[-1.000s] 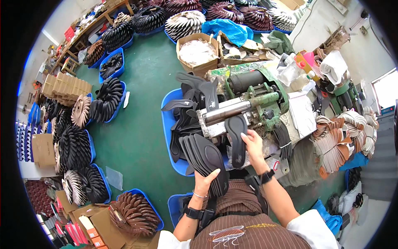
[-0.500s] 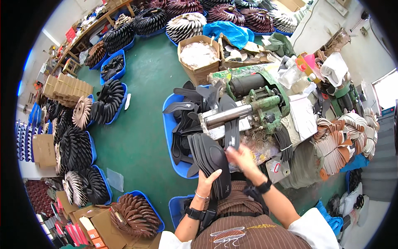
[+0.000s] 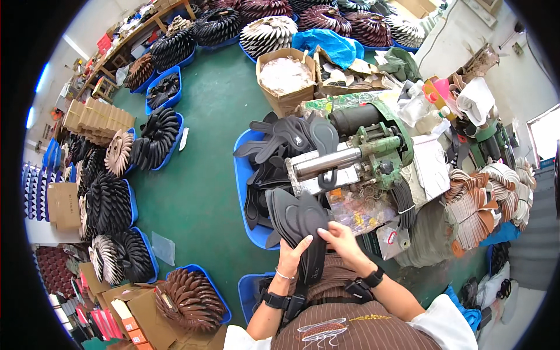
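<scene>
A stack of black insoles (image 3: 284,217) is gripped by my left hand (image 3: 290,256), thumb on top, just in front of my apron. My right hand (image 3: 343,242) pinches the edge of the uppermost insole (image 3: 312,219), which is fanned a little to the right of the others. Beyond them, another black insole (image 3: 324,135) lies at the metal roller (image 3: 328,163) of a green machine (image 3: 382,146), its wide end above the roller and its narrow end below. Left of the machine, a blue bin (image 3: 241,185) holds many loose black insoles.
The machine stands on a cluttered bench with a bundle of black cords (image 3: 402,201) at its front. Brown and white insole bundles (image 3: 472,201) are piled at right. Blue tubs of stacked insoles (image 3: 154,137) line the green floor (image 3: 198,157). A cardboard box (image 3: 286,79) stands behind the bin.
My right hand has come from the machine's front to the stack and now pinches the top insole. The insole at the roller has shifted away from me, its wide end now beyond the roller.
</scene>
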Demonstrator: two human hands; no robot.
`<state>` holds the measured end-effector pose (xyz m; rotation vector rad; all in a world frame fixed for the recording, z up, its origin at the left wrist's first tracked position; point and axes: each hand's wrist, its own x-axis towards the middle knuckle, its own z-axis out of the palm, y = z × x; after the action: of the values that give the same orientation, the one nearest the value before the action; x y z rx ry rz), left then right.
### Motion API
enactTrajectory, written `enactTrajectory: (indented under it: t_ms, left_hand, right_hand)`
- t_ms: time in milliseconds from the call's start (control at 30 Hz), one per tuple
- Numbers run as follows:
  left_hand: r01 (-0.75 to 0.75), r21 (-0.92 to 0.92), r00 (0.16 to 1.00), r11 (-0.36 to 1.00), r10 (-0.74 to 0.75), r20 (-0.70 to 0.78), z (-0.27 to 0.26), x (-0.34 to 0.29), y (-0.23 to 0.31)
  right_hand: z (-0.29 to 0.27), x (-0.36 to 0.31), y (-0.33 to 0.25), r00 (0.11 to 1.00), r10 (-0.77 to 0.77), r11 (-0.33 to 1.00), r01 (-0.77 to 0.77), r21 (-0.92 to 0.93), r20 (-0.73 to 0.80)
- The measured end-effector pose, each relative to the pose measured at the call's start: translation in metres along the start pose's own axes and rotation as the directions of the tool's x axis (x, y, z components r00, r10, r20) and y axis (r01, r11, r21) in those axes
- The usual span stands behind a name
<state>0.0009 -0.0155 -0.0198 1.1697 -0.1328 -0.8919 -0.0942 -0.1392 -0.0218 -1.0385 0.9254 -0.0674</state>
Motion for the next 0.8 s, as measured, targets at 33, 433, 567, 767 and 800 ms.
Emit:
enactTrajectory:
  t_ms: [33,433,567,767,800]
  left_hand:
    - [-0.029,0.121,0.999,0.992,0.027,0.017,-0.004,-0.001,-0.002]
    - [0.015,0.03,0.999,0.999,-0.015,0.028,0.003,0.0,-0.012]
    - [0.133,-0.333,0.991,0.934,-0.119,0.061,0.018,-0.003,0.0]
    - [0.039,0.025,0.998,0.999,-0.04,0.041,0.005,-0.002,-0.019]
    - [0.028,-0.015,0.999,0.999,-0.027,0.047,0.004,-0.003,-0.019]
  right_hand:
    - [-0.008,-0.003,-0.006,0.987,-0.004,1.0,0.001,-0.017,-0.162]
    - [-0.013,-0.008,-0.006,0.996,-0.019,0.999,0.017,-0.03,-0.085]
    - [-0.054,0.043,-0.025,0.938,-0.18,0.962,0.23,0.145,-0.295]
    - [-0.006,0.005,-0.008,0.994,-0.108,0.993,0.108,-0.039,-0.012]
    - [0.0,-0.006,-0.009,0.999,-0.043,0.997,0.044,0.058,-0.031]
